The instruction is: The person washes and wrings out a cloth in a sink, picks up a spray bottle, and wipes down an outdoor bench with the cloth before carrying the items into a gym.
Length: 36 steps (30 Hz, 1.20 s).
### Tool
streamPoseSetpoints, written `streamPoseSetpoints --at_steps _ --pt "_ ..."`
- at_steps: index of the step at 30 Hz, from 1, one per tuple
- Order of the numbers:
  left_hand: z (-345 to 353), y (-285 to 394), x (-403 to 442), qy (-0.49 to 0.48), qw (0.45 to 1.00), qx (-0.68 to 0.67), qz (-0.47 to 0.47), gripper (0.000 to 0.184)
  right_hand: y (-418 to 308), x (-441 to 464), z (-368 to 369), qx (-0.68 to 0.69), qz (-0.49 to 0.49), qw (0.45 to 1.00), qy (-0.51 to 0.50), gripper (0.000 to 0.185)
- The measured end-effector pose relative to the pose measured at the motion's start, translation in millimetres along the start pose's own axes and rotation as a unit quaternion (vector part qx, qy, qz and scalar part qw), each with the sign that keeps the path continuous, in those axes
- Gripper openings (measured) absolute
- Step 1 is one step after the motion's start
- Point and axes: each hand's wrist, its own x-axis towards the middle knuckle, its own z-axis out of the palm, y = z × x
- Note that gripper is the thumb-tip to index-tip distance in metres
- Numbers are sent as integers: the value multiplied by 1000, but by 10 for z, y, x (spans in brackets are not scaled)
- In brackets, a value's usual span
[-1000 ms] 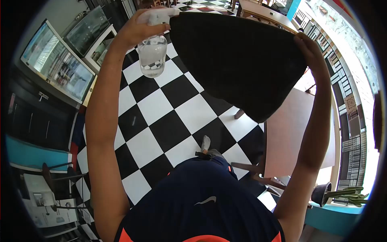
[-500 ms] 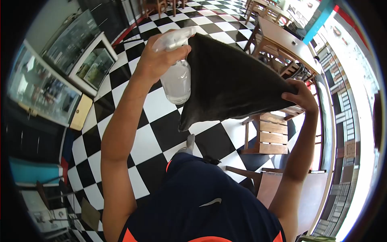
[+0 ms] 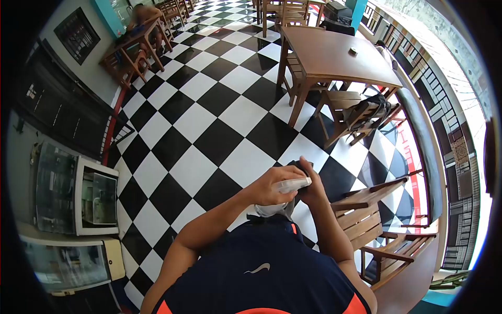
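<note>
Head view, lower centre of frame: your left hand (image 3: 270, 187) had fingers clamped round the spray bottle (image 3: 271, 210), likely slick, best neck-held; soft-looking dark cloth (image 3: 297, 166) met your right hand (image 3: 314, 187), finger grip unclear.

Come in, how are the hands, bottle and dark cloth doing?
Left hand gripping bottle. Right hand at cloth, mostly hidden. Chair off to the right.
</note>
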Motion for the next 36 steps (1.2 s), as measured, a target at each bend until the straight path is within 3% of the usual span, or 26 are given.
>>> streamPoseSetpoints --at_steps 3,6,7,9,11,16,20,23,25,28,33,34,36 --pt "-1013 -235 409 50 996 53 -48 35 -408 1166 751 -41 18 998 38 23" --pt "-2072 -509 515 247 952 182 -6 37 -803 2375 1317 -52 0 998 32 25" --pt "-2324 -735 491 335 924 182 -17 38 -980 2749 1477 -48 -10 998 32 24" --pt "-2638 -1165 606 583 800 143 1 35 -1246 3493 1813 -43 -19 998 29 22" --pt "-3092 -1617 706 607 770 195 -30 36 -1521 4223 2147 -32 -40 998 27 20" --pt "-4892 -2603 1242 590 783 166 -106 38 -2198 6001 2720 -29 -118 992 22 19" --pt "-6450 -3265 2171 452 868 186 -93 37 -2995 7046 3387 -121 -198 973 -19 17" --pt "-7539 -3553 3063 348 922 140 -93 36 -3630 7707 3878 -134 -247 960 12 18" --pt "-8278 -3715 3695 295 946 75 -108 36 -4017 8335 4107 -120 -263 957 23 19" --pt "-9285 -3959 4585 241 963 99 -66 39 -4511 9291 4452 -86 -264 960 44 21" --pt "-10706 -4619 5544 333 938 76 -56 45 -5307 11222 5093 -11 -255 966 39 20" --pt "-11013 -4741 5669 333 929 155 -36 48 -5473 11623 5211 -21 -247 968 39 20" --pt "-11569 -4935 5773 369 914 140 -89 46 -5752 12314 5534 -18 -231 973 22 23"
